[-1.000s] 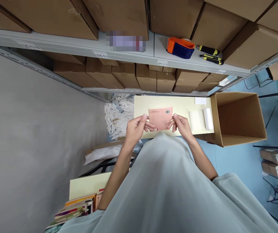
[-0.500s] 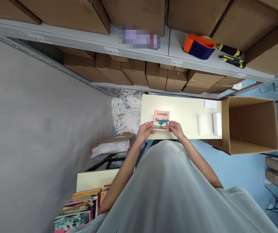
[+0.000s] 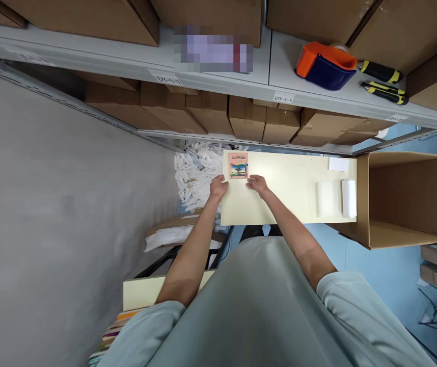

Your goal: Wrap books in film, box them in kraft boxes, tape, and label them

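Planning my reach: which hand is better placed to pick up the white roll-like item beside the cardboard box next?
Probably the right hand: it is nearer the white item. The left hand is at the opposite end of the table, left of the pink book.

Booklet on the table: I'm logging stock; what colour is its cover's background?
Salmon pink on the booklet; the head view shows it.

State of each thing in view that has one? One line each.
pink book: flat on table, picture side up
left hand: holding nothing, beside book
right hand: holding nothing, at book's edge, contact unclear
large carton: open
white strips: loose, heaped
white card: flat
black-and-yellow tools: lying on shelf
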Demonstrator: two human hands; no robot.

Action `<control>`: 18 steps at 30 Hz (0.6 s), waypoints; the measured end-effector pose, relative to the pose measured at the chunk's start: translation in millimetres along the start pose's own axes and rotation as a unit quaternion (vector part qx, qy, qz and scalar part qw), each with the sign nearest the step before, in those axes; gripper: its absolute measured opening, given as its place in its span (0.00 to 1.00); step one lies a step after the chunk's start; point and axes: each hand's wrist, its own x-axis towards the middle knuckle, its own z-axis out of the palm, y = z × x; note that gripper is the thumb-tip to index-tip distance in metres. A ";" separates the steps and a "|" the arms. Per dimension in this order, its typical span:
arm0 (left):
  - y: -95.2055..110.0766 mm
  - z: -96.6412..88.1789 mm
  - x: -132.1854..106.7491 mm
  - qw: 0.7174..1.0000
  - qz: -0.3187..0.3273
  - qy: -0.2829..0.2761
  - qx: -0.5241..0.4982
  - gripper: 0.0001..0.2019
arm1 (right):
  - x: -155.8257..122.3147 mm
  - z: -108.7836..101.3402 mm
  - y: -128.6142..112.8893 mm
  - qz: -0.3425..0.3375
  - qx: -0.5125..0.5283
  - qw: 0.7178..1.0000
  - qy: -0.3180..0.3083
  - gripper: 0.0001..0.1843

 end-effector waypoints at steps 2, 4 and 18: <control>-0.8 4.5 -8.6 0.999 -0.023 0.007 0.031 0.27 | -12.5 -16.3 16.3 -0.002 -0.015 1.000 -0.005 0.21; -0.7 18.1 -28.2 0.999 -0.028 -0.003 0.044 0.24 | -31.7 -45.0 36.9 -0.015 -0.026 1.000 0.006 0.09; 104.0 288.7 -176.4 0.967 0.033 -0.233 0.099 0.15 | -130.3 -407.6 121.7 -0.230 -0.294 0.853 0.364 0.16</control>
